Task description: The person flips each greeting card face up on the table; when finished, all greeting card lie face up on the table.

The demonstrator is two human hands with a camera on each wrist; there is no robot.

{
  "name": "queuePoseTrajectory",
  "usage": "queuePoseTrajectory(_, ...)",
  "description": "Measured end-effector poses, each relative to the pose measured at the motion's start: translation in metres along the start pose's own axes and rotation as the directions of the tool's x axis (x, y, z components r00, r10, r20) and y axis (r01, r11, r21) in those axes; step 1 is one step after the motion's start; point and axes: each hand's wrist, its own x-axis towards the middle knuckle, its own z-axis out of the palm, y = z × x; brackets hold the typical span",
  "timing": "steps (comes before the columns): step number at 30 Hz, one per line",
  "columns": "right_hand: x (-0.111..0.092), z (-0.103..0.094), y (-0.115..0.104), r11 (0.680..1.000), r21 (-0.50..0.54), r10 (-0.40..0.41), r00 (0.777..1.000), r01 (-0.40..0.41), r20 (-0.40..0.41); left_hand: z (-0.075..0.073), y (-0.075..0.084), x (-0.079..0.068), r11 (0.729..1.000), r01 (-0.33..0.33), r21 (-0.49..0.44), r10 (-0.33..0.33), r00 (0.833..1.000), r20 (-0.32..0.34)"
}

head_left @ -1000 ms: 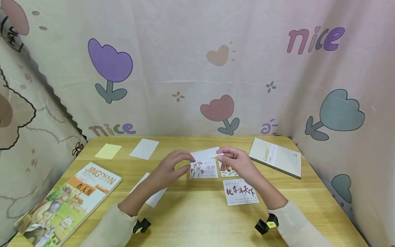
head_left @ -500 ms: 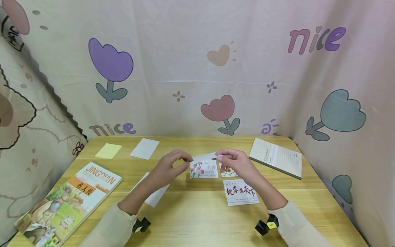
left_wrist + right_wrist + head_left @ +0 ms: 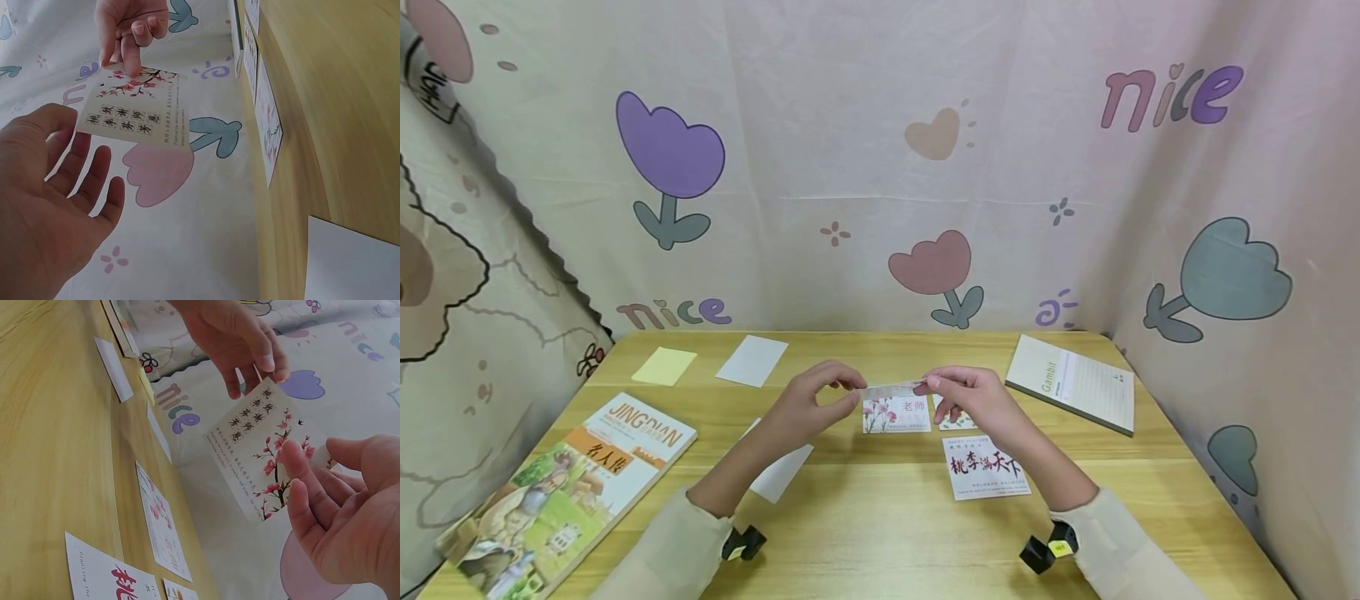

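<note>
Above the table, both hands hold one card [image 3: 140, 109] printed with pink blossoms and Chinese characters. My left hand [image 3: 812, 407] pinches its left corner between thumb and fingers. My right hand [image 3: 973, 393] pinches the opposite end, its other fingers loosely curled, as the right wrist view shows. From the head camera the card appears as a thin strip, tilted nearly edge-on. Just below it lies a flower card [image 3: 895, 414] with pink carnations. Beside that, a sunflower card [image 3: 955, 415] is partly hidden by my right hand. Nearer me rests a card with red calligraphy [image 3: 985, 468].
A notebook [image 3: 1071, 383] lies at the back right. On the left are a book [image 3: 572, 492], a yellow paper square [image 3: 664, 367] and a white card [image 3: 752, 361]. Another white card [image 3: 784, 473] lies partly under my left forearm. A patterned curtain [image 3: 820, 167] hangs behind the table.
The held card has tilted: its white side showed broadly from the head before, and now it is a narrow strip. Both hands have stayed almost in place.
</note>
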Motion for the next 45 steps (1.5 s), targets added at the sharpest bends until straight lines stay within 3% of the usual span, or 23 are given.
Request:
queuePoseTrajectory(17,0.001,0.002,0.001,1.000,0.027,-0.011,1.000,0.011,0.009,0.002,-0.003,0.000,0.999,0.041,-0.003,-0.041,0.999,-0.023)
queuePoseTrajectory(26,0.001,0.003,0.002,0.999,0.029,-0.035,0.999,0.035,0.012,0.001,0.000,0.000,0.990,0.124,-0.071,-0.127,0.992,-0.029)
queuePoseTrajectory(31,0.000,0.003,0.006,0.997,-0.048,-0.059,0.997,0.056,-0.054,-0.001,-0.003,0.001,0.969,0.202,-0.146,-0.208,0.978,-0.028)
queuePoseTrajectory(35,0.001,0.003,0.009,0.983,-0.143,-0.127,0.986,0.111,-0.109,-0.002,-0.005,0.002,0.953,0.232,-0.196,-0.240,0.971,-0.017)
queuePoseTrajectory(39,0.002,0.004,0.009,0.976,-0.147,-0.178,0.978,0.161,-0.111,-0.002,-0.004,0.001,0.931,0.260,-0.255,-0.267,0.964,0.008)
queuePoseTrajectory(45,0.001,0.006,0.009,0.976,-0.129,-0.186,0.980,0.175,-0.075,0.000,-0.003,0.002,0.891,0.319,-0.322,-0.316,0.947,0.063)
